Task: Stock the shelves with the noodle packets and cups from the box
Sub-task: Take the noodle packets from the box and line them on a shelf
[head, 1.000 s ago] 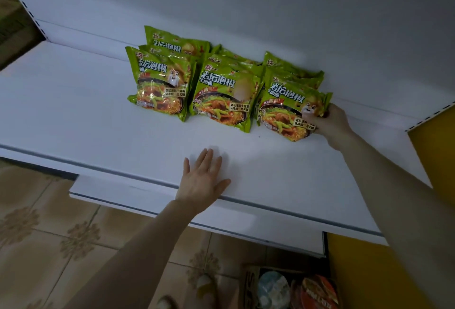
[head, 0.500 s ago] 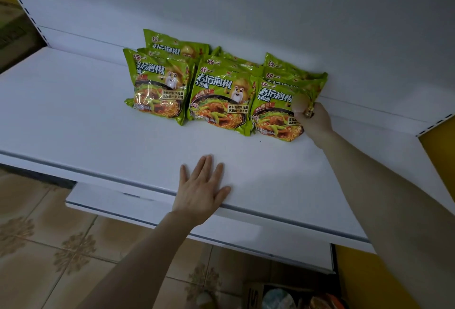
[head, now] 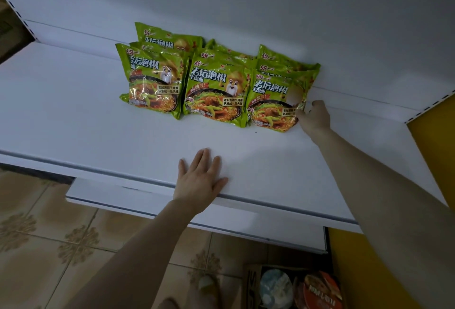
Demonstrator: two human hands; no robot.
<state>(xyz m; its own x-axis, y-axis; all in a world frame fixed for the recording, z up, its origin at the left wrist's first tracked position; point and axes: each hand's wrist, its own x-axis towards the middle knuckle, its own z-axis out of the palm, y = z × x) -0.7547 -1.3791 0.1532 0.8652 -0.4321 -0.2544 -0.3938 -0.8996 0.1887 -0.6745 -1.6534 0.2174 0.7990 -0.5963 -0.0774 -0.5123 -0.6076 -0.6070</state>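
Observation:
Several green noodle packets lie in three overlapping rows at the back of the white shelf point(head: 73, 116). The front right packet point(head: 270, 104) lies flat beside the middle one point(head: 214, 94). My right hand point(head: 314, 118) is at its right edge, with fingertips curled on the wrapper's rim and the thumb raised behind. My left hand point(head: 199, 178) rests flat with spread fingers on the shelf near its front edge and holds nothing. Down on the floor stands the cardboard box point(head: 251, 281) with a pale-lidded cup point(head: 275, 286) and a red-lidded cup point(head: 320, 291) inside.
A lower white shelf point(head: 147, 202) juts out under the top one. Tiled floor point(head: 49, 247) lies at the lower left. A yellow wall panel point(head: 433, 141) borders the shelf on the right. The shelf's white back panel point(head: 246, 1) rises behind the packets.
My right hand has slid the front right packet left and back into line with the other two front packets. The left hand has stayed flat on the shelf.

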